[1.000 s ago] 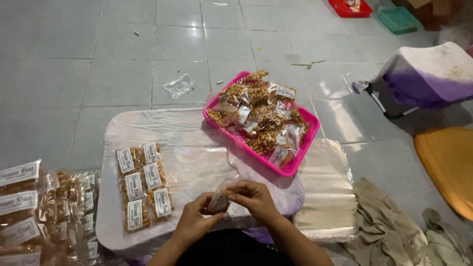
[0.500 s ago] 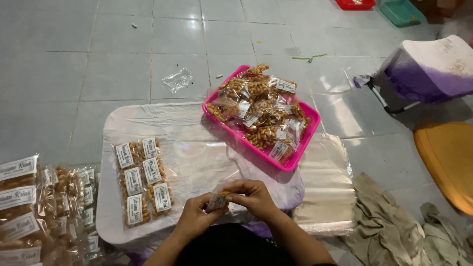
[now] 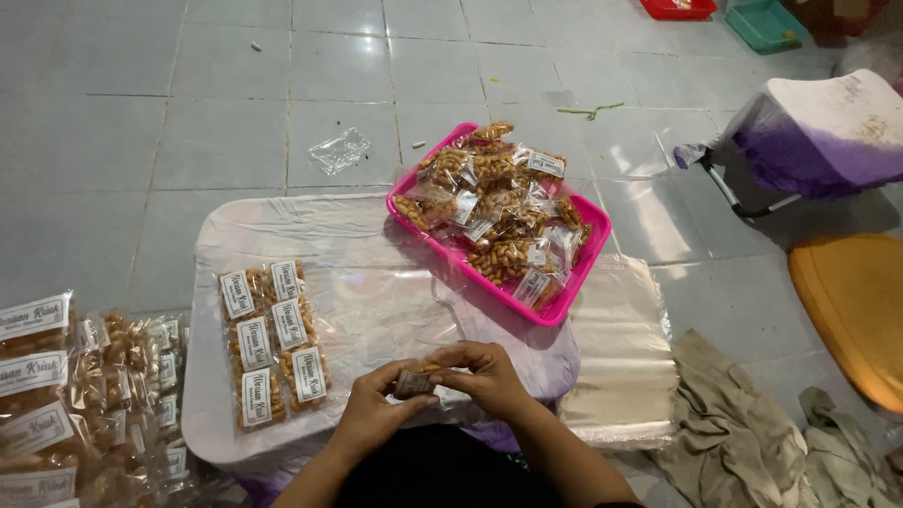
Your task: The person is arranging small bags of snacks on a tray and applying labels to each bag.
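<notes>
A small clear snack packet (image 3: 415, 380) with a white label is pinched between my left hand (image 3: 371, 418) and my right hand (image 3: 483, 376), just above the near edge of the white low table (image 3: 357, 301). Several labelled snack packets (image 3: 271, 343) lie in two rows on the table's left part. At the table's far right corner a pink tray (image 3: 564, 301) is heaped with more packets of brown snacks.
More labelled packets (image 3: 85, 395) are piled on the floor at the left. A stack of clear plastic sheets (image 3: 621, 357) and crumpled cloth (image 3: 743, 433) lie to the right. An orange seat (image 3: 851, 310), a purple-white stool (image 3: 818, 132) and an empty bag (image 3: 340, 151) sit on the tiles.
My hands have stayed at the table's near edge, fingers working on the small packet and closing more over it. The view shifted slightly downward.
</notes>
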